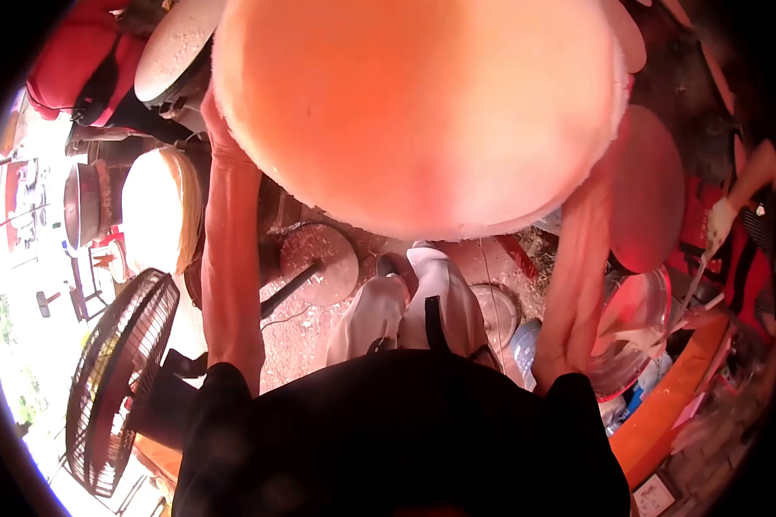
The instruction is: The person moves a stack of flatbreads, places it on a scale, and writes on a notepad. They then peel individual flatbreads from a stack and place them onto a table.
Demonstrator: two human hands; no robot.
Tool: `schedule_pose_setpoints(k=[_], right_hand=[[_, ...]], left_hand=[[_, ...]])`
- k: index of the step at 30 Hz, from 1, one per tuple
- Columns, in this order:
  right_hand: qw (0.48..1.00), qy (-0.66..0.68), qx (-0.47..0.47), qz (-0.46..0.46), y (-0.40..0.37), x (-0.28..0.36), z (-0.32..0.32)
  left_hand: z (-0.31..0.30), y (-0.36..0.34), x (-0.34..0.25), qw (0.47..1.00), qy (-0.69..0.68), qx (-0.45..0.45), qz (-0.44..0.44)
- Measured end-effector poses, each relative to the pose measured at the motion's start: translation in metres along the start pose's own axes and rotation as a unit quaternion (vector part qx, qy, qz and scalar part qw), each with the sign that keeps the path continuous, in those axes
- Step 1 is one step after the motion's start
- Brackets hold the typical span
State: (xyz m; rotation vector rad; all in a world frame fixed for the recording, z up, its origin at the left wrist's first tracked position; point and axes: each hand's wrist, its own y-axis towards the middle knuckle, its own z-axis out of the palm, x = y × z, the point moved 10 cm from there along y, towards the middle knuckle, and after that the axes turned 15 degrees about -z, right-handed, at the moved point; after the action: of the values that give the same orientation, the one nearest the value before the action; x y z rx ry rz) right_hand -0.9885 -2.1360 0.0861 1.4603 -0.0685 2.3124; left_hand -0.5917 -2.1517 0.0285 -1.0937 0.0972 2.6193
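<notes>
I hold up a large round pale-orange sheet [418, 112] with a fuzzy white rim, close to the camera, filling the top of the view. My left hand [215, 121] grips its left edge, with the bare forearm running down to my black sleeve. My right hand [610, 168] meets the sheet's lower right edge, its fingers hidden behind the sheet. Below the sheet I see my legs in light trousers [405, 310] and my black top.
A black floor fan [121, 379] stands at the left. Beyond it are a stack of round discs [159, 207], a metal pot [82, 202] and a person in red [78, 60]. A round board [655, 189], a clear basin [642, 306] and another person's gloved hand [720, 224] are on the right.
</notes>
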Motion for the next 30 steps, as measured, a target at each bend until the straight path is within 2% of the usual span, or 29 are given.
schedule_pose_setpoints(k=[6,11,19,24,30], right_hand=[[0.996,0.015,0.081,-0.021,-0.035,0.063,0.03],[0.989,0.035,0.137,0.033,-0.106,0.084,0.035],[0.94,0.069,0.217,0.253,-0.241,0.018,0.026],[0.881,0.08,0.254,0.391,-0.33,-0.049,0.023],[0.797,0.073,0.318,0.508,-0.438,-0.099,0.049]], left_hand=[[0.018,-0.095,-0.022,0.997,-0.034,-0.058,0.048],[0.02,-0.19,0.026,0.985,-0.087,-0.142,0.039],[0.013,-0.352,0.128,0.944,-0.19,-0.268,0.019],[0.01,-0.451,0.191,0.91,-0.237,-0.34,0.018],[-0.002,-0.579,0.24,0.858,-0.29,-0.42,0.054]])
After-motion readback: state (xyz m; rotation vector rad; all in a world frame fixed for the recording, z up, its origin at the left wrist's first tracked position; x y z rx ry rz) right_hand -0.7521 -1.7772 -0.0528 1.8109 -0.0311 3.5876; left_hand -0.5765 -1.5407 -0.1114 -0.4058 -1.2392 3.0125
